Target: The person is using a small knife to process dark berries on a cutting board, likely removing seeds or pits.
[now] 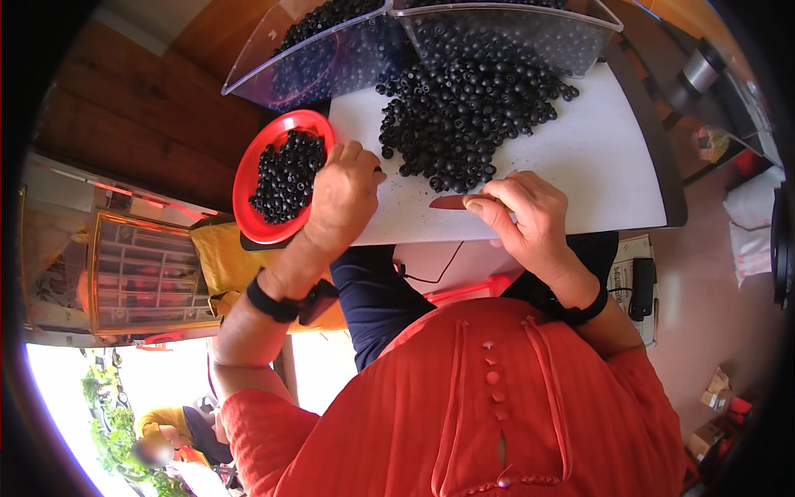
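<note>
My right hand (530, 217) is closed around a small knife; its thin reddish blade (448, 202) points left across the white board (596, 157), and the handle is hidden in my fingers. My left hand (344, 189) is closed beside the red plate (243, 178), with a small black round piece (378, 169) showing at its fingertips. On the plate lies a heap of black round pieces (287, 176), several with holes. A larger pile of the same pieces (464, 108) spreads over the board just beyond both hands.
Two clear plastic bins (310, 70) with more black pieces stand at the board's far edge, the right one (571, 45) spilling onto it. A dark table edge (675, 199) borders the board. A metal cylinder (702, 70) is at the far right. Another person (178, 427) sits at lower left.
</note>
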The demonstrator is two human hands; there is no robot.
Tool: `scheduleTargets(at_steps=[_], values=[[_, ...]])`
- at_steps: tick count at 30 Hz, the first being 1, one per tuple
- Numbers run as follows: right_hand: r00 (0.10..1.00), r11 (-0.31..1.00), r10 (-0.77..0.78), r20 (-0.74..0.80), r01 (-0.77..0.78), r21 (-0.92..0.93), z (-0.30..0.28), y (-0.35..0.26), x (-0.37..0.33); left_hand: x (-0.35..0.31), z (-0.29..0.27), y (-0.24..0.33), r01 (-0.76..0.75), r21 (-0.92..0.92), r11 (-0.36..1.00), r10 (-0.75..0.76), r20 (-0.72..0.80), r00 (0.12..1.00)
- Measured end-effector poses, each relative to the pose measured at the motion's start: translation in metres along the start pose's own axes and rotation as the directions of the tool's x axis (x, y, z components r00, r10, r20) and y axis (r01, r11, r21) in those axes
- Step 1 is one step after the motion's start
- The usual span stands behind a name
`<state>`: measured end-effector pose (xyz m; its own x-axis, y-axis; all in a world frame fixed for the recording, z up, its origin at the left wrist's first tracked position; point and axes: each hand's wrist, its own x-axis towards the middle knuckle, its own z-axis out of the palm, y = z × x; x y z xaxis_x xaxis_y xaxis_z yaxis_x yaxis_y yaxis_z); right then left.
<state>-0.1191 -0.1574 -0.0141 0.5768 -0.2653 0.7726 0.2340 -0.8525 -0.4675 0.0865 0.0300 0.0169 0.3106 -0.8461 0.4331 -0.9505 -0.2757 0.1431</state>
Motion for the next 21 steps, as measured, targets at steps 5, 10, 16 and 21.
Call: scheduleTargets(at_steps=[5,10,16,21], values=[[0.999,0.997,0.032,-0.023,-0.030,0.075,0.001,0.001,0.000,-0.020,-0.001,0.038,0.182,-0.378,0.908,-0.194,0.005,0.981],[0.996,0.989,0.090,0.006,-0.091,0.118,0.000,0.001,0.002,-0.026,0.012,0.051,0.068,0.127,0.990,-0.058,-0.082,0.995],[0.965,0.935,0.260,0.038,-0.261,0.240,-0.007,-0.006,0.000,-0.028,-0.001,0.058,0.192,-0.530,0.826,-0.255,-0.046,0.966],[0.937,0.891,0.329,0.114,-0.348,0.291,-0.009,-0.011,0.001,-0.036,0.002,0.076,0.316,-0.949,-0.024,-0.391,0.299,0.870]])
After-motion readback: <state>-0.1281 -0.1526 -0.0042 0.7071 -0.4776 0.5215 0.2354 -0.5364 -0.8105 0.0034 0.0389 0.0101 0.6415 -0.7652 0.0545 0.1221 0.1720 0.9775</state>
